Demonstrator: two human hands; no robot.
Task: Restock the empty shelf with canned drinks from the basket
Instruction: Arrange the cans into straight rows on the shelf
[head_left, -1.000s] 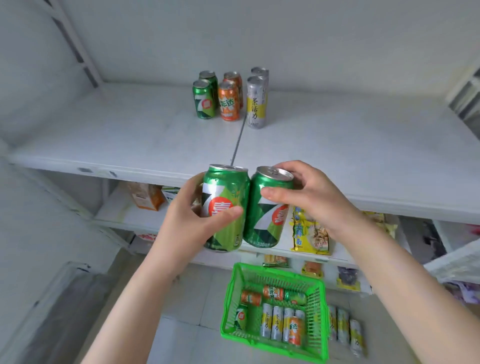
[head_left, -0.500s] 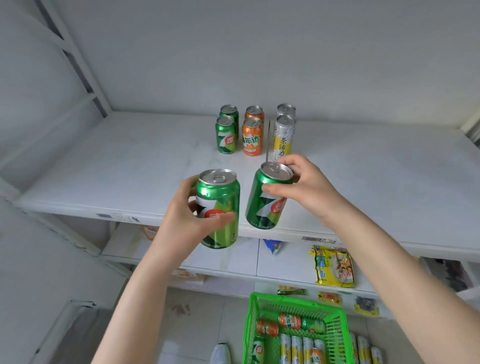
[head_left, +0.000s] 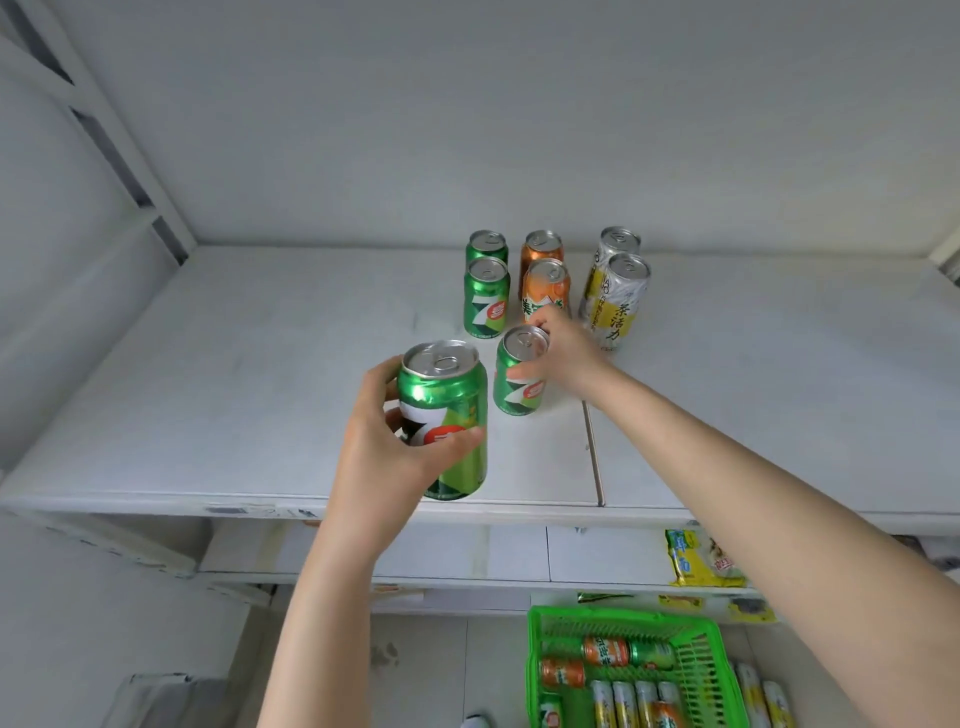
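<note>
My left hand (head_left: 387, 441) grips a green can (head_left: 448, 410) upright, just above the front part of the white shelf (head_left: 234, 395). My right hand (head_left: 563, 348) holds a second green can (head_left: 519, 374) by its upper rim, farther in, with its base at or on the shelf surface. Behind stand two green cans (head_left: 485, 296), two orange cans (head_left: 545, 283) and two silver-yellow cans (head_left: 618, 291) in three short rows. The green basket (head_left: 535, 670) sits on the floor at the lower right with several cans lying in it.
The shelf's back wall and a slanted left side frame (head_left: 119, 156) bound the space. A seam (head_left: 592, 457) runs front to back in the shelf. A lower shelf holds a yellow snack packet (head_left: 698, 558). More cans lie on the floor right of the basket.
Both hands moved forward and up over the shelf with their green cans. The right can has travelled deeper, to just in front of the green and orange rows.
</note>
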